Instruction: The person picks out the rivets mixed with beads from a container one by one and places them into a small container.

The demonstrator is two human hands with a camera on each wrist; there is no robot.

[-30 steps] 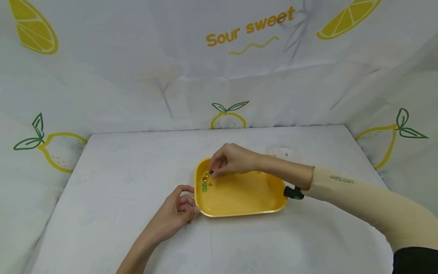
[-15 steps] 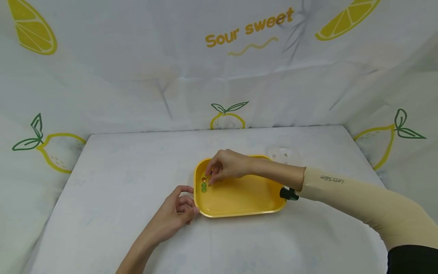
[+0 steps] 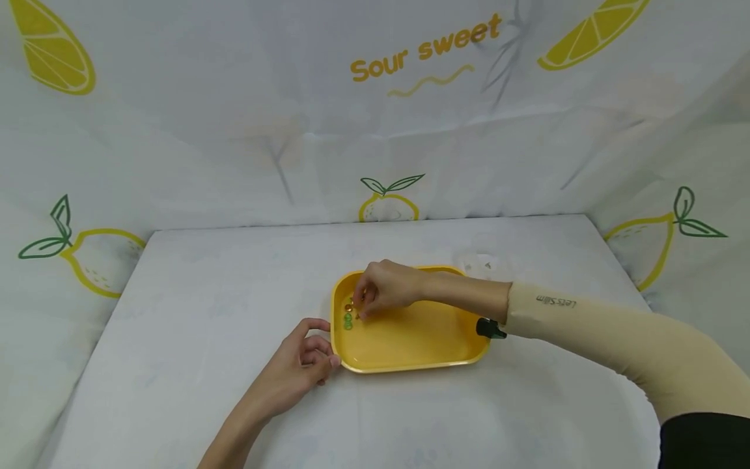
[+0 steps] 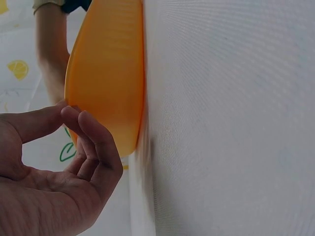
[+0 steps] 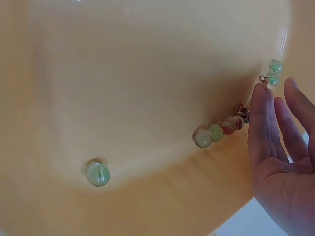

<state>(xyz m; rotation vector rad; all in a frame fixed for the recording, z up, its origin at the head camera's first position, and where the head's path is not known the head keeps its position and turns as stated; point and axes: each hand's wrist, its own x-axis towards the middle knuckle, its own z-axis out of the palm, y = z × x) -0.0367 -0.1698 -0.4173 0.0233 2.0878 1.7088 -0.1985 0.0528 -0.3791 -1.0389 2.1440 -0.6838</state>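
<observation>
On the counter (image 3: pixel 187 365) there's a yellow tray (image 3: pixel 410 342), with the left hand (image 3: pixel 300 366) touching its left end, fingers relaxed. The right hand (image 3: pixel 389 286) just shifted a bit nearer, so looks like it's working alongside the beads (image 3: pixel 348 318) at the tray's left inside. Can't tell if it's pinching one tbh.

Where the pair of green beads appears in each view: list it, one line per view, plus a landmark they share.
Head: near center, the pair of green beads lies by the left wall of the yellow tray.
Left wrist: not in it; only the yellow tray's outside shows.
Right wrist: upper right, by the right hand.
Shared landmark: the yellow tray.
</observation>
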